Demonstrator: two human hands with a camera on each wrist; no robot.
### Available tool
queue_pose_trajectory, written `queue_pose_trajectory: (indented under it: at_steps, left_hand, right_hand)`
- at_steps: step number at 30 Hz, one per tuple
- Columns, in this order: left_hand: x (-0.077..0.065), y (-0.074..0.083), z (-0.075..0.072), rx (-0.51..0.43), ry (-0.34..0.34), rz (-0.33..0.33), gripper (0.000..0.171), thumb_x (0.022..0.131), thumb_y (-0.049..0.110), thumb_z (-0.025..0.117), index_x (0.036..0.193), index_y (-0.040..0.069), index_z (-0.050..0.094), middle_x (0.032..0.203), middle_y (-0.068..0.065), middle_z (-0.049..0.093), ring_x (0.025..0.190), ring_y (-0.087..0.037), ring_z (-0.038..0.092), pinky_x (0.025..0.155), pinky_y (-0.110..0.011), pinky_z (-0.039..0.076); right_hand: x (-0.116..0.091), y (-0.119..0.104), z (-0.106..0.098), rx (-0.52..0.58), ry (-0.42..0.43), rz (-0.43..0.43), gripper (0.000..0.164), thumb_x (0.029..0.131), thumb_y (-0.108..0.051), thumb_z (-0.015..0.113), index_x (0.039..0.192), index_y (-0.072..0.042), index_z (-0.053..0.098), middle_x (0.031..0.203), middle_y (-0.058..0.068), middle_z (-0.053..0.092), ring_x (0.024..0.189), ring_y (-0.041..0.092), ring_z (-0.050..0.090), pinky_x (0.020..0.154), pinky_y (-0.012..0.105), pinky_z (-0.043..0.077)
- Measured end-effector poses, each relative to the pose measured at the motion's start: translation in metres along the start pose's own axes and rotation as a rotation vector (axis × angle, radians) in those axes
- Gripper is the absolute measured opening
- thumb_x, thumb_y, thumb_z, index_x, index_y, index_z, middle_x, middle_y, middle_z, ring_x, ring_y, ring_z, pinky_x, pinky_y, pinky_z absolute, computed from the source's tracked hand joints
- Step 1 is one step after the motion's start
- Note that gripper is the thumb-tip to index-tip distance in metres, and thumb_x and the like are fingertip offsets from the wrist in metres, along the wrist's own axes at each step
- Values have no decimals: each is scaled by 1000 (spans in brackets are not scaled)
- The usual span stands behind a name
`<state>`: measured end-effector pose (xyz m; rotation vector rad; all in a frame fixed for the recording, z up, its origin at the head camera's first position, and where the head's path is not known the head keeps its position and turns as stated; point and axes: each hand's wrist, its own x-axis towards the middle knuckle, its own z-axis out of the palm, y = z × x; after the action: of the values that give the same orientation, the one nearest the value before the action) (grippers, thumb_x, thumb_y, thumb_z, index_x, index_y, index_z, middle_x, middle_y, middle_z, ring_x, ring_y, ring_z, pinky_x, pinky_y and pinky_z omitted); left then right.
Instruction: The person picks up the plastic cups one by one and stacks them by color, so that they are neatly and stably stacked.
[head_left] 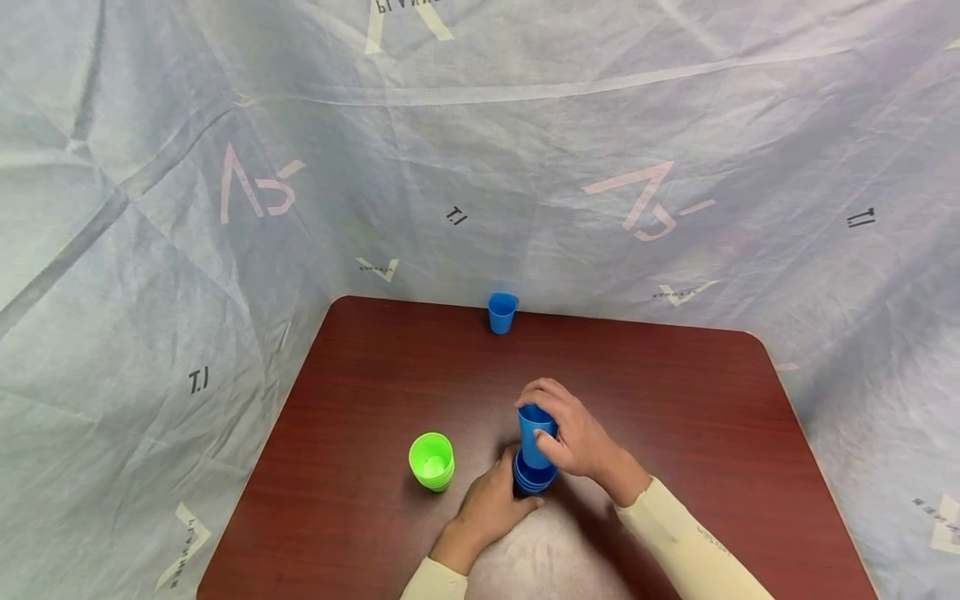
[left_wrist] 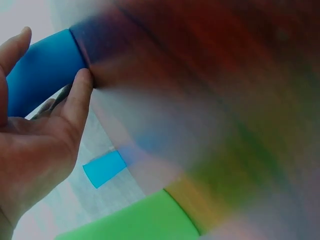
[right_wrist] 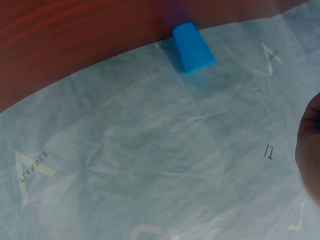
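In the head view my right hand [head_left: 566, 429] grips a blue cup [head_left: 534, 429] by its upper part, thumb on the near side and fingers over the rim. That cup stands upright, its bottom within the mouth of a stack of blue cups [head_left: 534, 481]. Low on the table, my left hand [head_left: 491, 504] holds the stack from the left, thumb in front and fingers behind. The left wrist view shows this hand [left_wrist: 45, 135] with thumb and fingers about the blue stack [left_wrist: 47, 67]. Only the edge of my right hand [right_wrist: 310, 150] appears in the right wrist view.
Left of my hands stands a stack of light green cups [head_left: 432, 461]. A single blue cup [head_left: 501, 313] stands at the far edge of the dark red table [head_left: 637, 367]. Grey printed sheeting [head_left: 525, 167] hangs behind the table and along its sides.
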<state>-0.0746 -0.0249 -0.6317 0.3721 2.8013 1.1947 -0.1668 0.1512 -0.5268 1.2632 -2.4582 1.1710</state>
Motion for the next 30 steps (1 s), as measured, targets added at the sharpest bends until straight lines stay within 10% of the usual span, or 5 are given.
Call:
queue_pose_trajectory:
  at_steps: [30]
  left_hand:
    - [0, 5, -8, 5, 25, -24, 75, 98, 49, 73, 150, 3, 43, 130, -14, 71, 108, -27, 75, 90, -45, 61]
  right_hand:
    - [-18, 0, 17, -79, -122, 3, 45, 77, -31, 83, 117, -20, 65, 122, -8, 58, 113, 9, 54, 89, 33, 57]
